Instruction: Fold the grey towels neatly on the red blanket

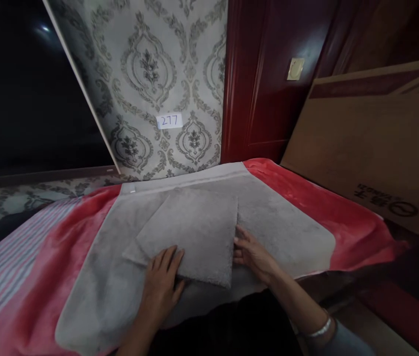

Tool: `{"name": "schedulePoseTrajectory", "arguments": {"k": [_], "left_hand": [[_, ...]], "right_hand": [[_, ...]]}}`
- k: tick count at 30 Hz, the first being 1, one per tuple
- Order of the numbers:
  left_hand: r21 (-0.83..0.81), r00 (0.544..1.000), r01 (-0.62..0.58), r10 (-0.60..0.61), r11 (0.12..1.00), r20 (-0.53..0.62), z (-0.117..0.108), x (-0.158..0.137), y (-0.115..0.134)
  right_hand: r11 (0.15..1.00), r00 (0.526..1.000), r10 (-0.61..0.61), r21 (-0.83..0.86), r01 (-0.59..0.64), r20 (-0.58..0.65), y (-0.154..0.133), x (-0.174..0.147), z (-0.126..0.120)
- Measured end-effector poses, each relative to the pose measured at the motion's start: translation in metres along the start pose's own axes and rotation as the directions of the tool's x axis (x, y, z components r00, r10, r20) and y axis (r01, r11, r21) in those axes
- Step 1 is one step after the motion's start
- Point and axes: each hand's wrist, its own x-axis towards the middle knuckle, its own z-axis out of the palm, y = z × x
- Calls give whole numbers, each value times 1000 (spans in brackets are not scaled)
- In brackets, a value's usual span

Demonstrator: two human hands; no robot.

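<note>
A folded piece of grey plush cloth [198, 227] lies in the middle of the head view, with another layer's corner poking out at its left. My left hand [163, 277] rests on its near left edge, fingers laid over the top and thumb just off the edge. At the right edge, my right hand [252, 254] touches the cloth with its fingertips, palm turned inward and fingers apart. Beneath the folded piece spreads a larger light grey plush mat [283, 222] with rounded corners.
A red blanket [354, 227] lies under the mat, over a striped sheet [35, 237]. A big cardboard box [372, 138] leans at the right. A dark screen [27, 94] stands at the left. On the patterned wall [150, 64] is a label [169, 121] reading 277.
</note>
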Motion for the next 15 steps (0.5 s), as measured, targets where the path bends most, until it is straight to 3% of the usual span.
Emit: {"name": "schedulePoseTrajectory", "arguments": {"k": [6,10,13,15], "left_hand": [[26,990,-128,126,991,71,1,1,-12],[115,975,-205,192,972,112,7,4,-14],[150,971,-207,185,967,149,8,7,-19],[169,971,-193,164,966,172,5,10,-23]], "right_hand": [[997,995,-63,-37,61,-73,-19,41,-10],[996,995,-43,-82,36,-90,-28,65,-10],[984,993,-57,-174,38,-108,-27,79,-12],[942,986,-131,-323,91,-106,-24,90,-16]]}}
